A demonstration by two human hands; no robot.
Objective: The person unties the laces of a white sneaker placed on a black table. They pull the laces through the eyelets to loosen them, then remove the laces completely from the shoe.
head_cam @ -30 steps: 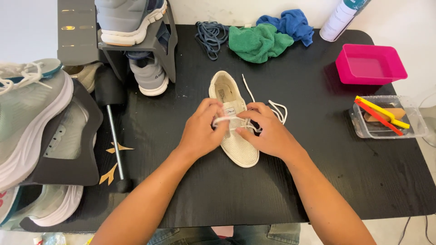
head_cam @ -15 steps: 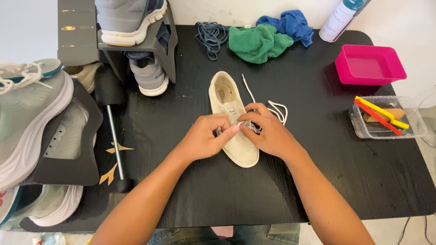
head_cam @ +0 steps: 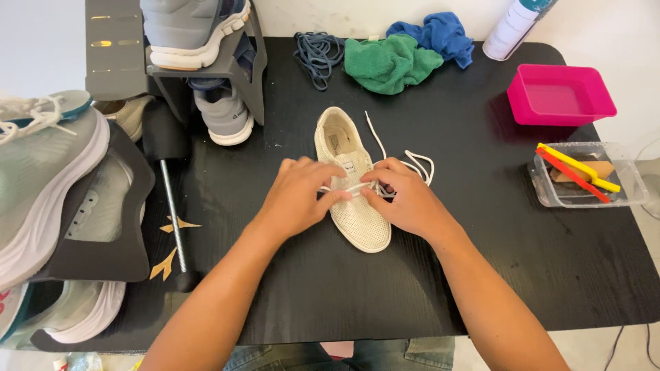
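Both hands are sliding closer, left hand (head_cam: 299,196) and right hand (head_cam: 405,199) pinching the white lace (head_cam: 344,188) tight over the shoe (head_cam: 354,206) to keep it steady on the counter (head_cam: 481,261)

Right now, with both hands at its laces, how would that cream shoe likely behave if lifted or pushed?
The cream perforated shoe looks low and thin-soled, so probably light. It lies flat on the black table, so it should slide rather than tip. Its loose white lace looks floppy and would likely trail.
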